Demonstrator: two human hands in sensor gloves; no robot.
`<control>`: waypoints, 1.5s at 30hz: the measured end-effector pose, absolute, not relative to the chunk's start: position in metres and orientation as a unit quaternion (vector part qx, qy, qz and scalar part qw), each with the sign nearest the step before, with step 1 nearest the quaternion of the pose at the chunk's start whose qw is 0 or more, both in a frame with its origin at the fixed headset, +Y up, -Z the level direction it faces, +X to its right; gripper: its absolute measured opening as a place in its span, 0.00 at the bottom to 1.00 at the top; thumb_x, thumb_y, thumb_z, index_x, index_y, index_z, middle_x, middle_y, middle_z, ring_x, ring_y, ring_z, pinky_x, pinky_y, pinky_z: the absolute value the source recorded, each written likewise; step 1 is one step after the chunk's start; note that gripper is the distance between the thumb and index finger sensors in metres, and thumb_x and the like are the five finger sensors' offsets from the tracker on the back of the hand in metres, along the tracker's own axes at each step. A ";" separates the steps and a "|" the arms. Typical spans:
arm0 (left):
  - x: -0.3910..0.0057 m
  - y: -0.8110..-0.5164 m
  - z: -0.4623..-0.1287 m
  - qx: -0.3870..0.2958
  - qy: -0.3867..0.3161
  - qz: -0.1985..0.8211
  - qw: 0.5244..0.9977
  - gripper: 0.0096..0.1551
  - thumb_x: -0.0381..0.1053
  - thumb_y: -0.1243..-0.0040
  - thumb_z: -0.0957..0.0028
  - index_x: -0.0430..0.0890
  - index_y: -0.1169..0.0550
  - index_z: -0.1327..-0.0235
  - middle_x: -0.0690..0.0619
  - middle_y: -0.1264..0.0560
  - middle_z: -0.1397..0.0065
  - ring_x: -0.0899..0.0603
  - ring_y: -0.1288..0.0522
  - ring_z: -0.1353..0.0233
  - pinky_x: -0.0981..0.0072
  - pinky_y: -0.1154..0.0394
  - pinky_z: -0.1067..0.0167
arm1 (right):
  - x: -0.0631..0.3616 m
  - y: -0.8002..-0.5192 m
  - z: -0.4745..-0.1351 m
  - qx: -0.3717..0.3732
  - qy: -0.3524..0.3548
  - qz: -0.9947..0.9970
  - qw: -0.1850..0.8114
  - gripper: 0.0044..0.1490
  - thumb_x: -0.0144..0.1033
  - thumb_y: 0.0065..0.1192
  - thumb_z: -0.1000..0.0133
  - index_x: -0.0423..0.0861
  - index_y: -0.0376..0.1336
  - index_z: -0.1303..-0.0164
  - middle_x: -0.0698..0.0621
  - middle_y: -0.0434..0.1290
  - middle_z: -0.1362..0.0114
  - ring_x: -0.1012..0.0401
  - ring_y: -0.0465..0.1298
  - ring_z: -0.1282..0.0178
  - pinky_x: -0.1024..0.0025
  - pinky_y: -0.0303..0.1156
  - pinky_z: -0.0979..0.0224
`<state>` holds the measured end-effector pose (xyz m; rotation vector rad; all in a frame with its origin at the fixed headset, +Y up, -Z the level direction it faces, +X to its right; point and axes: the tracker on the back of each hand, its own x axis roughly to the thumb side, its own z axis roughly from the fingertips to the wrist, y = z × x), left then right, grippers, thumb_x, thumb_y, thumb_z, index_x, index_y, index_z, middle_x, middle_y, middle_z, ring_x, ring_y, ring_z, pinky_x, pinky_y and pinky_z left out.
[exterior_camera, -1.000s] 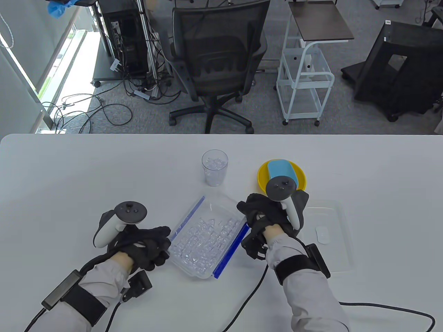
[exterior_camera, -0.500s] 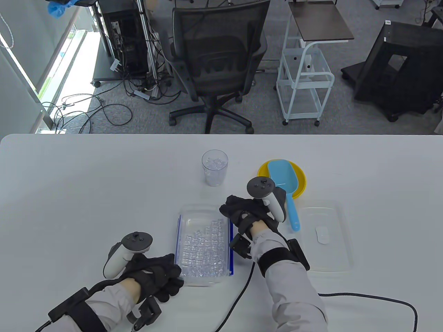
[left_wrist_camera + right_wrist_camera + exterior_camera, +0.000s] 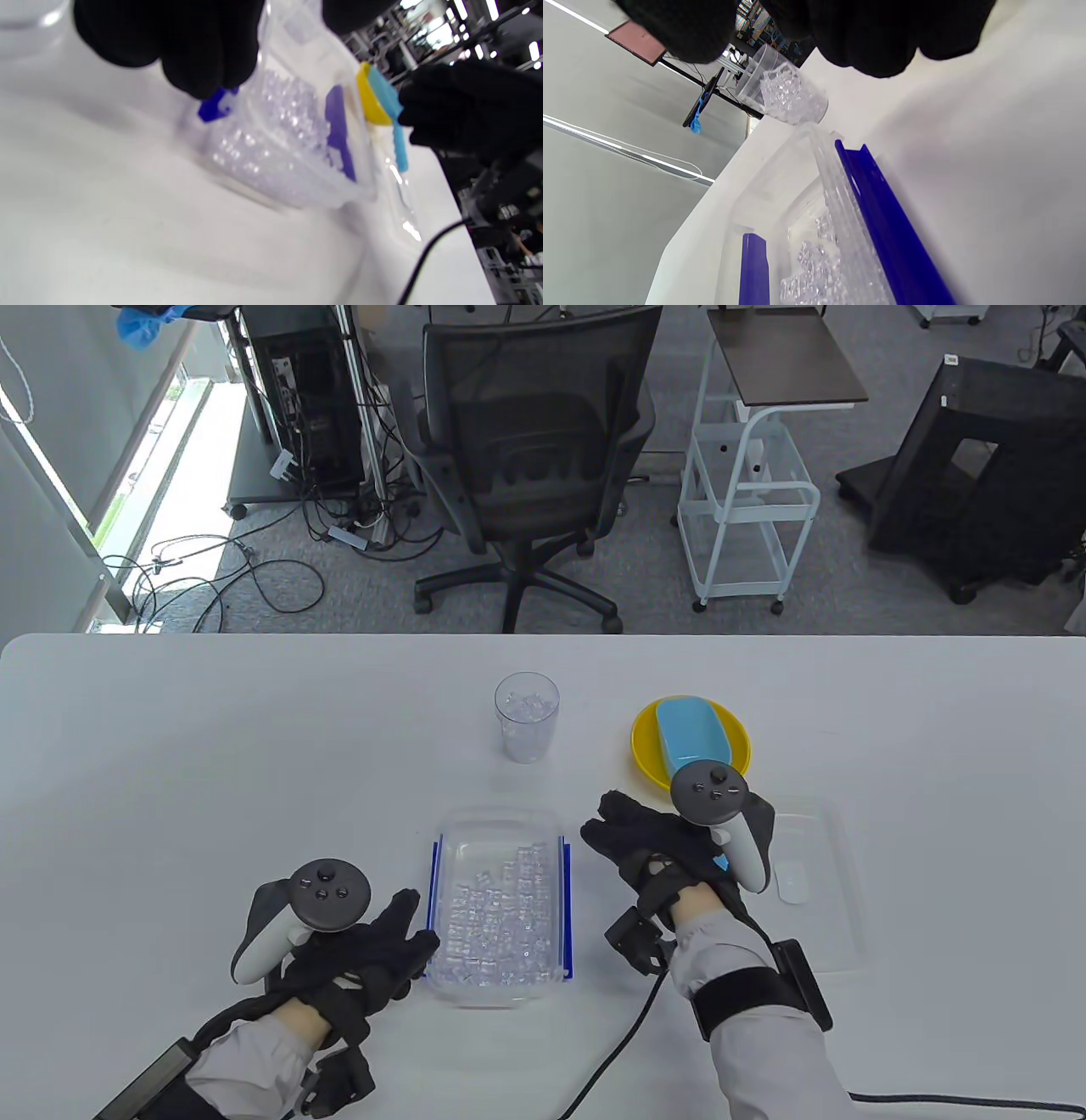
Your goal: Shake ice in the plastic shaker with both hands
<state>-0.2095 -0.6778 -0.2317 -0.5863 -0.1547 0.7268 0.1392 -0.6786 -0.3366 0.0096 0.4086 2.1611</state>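
A clear plastic cup holding ice stands upright at the table's middle; it also shows in the right wrist view. In front of it lies an open clear container of ice cubes with blue side clips. My left hand lies with fingers stretched out, and its fingertips touch the container's left blue clip. My right hand is open and empty, just right of the container and apart from it, with nothing between its fingers. Neither hand touches the cup.
A yellow bowl with a light blue scoop in it stands right of the cup, beyond my right hand. The container's clear lid lies flat at the right. A black cable trails over the table's front.
The ice container turned from slanted to straight and slid nearer the front edge. My right hand then drew away to the right, over the scoop's handle. My left hand stayed at the left clip.
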 end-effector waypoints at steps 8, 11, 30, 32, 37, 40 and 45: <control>-0.223 -0.658 -0.240 -0.103 -0.071 0.358 0.925 0.44 0.57 0.54 0.25 0.33 0.53 0.10 0.28 0.29 0.24 0.29 0.26 0.31 0.30 0.28 0.36 | 0.184 -0.648 -0.307 -0.037 0.090 0.896 0.434 0.45 0.42 0.69 0.47 0.33 0.56 0.26 0.27 0.63 0.26 0.34 0.69 0.34 0.34 0.66 0.35; -0.229 -0.660 -0.243 -0.055 -0.086 0.376 0.921 0.44 0.57 0.55 0.25 0.34 0.53 0.10 0.28 0.31 0.22 0.28 0.28 0.29 0.29 0.30 0.35 | 0.203 -0.640 -0.299 -0.059 0.056 0.913 0.400 0.46 0.43 0.71 0.47 0.33 0.56 0.26 0.28 0.63 0.26 0.34 0.69 0.33 0.33 0.65 0.35; -0.231 -0.710 -0.233 -0.029 -0.096 0.407 0.908 0.42 0.57 0.54 0.26 0.35 0.49 0.10 0.27 0.32 0.21 0.26 0.30 0.28 0.27 0.31 0.34 | 0.229 -0.708 -0.301 -0.160 0.094 0.982 0.038 0.43 0.43 0.75 0.50 0.36 0.63 0.29 0.33 0.71 0.30 0.40 0.76 0.39 0.39 0.72 0.38; -0.231 -0.711 -0.232 -0.034 -0.096 0.407 0.908 0.42 0.57 0.54 0.26 0.35 0.49 0.10 0.27 0.32 0.21 0.26 0.30 0.28 0.27 0.31 0.34 | 0.221 -0.721 -0.304 -0.155 0.119 0.981 0.000 0.43 0.47 0.76 0.51 0.37 0.64 0.31 0.35 0.74 0.33 0.44 0.79 0.43 0.43 0.75 0.41; -0.229 -0.714 -0.232 -0.042 -0.096 0.402 0.910 0.42 0.57 0.54 0.26 0.35 0.48 0.10 0.27 0.32 0.21 0.26 0.29 0.28 0.27 0.31 0.34 | 0.211 -0.744 -0.309 -0.164 0.151 0.973 -0.060 0.41 0.47 0.75 0.51 0.39 0.65 0.32 0.39 0.74 0.36 0.49 0.80 0.47 0.49 0.77 0.43; -0.229 -0.716 -0.233 -0.049 -0.095 0.403 0.909 0.42 0.57 0.54 0.26 0.35 0.48 0.10 0.27 0.31 0.21 0.26 0.29 0.28 0.27 0.31 0.34 | 0.211 -0.745 -0.313 -0.173 0.137 0.973 -0.065 0.38 0.43 0.76 0.50 0.37 0.66 0.33 0.37 0.75 0.37 0.49 0.82 0.49 0.50 0.79 0.45; -0.230 -0.718 -0.233 -0.053 -0.094 0.407 0.907 0.42 0.57 0.54 0.26 0.35 0.48 0.10 0.27 0.31 0.21 0.26 0.29 0.28 0.27 0.31 0.34 | 0.209 -0.745 -0.316 -0.157 0.109 0.979 -0.065 0.36 0.39 0.79 0.51 0.33 0.69 0.39 0.34 0.77 0.45 0.52 0.84 0.56 0.54 0.82 0.50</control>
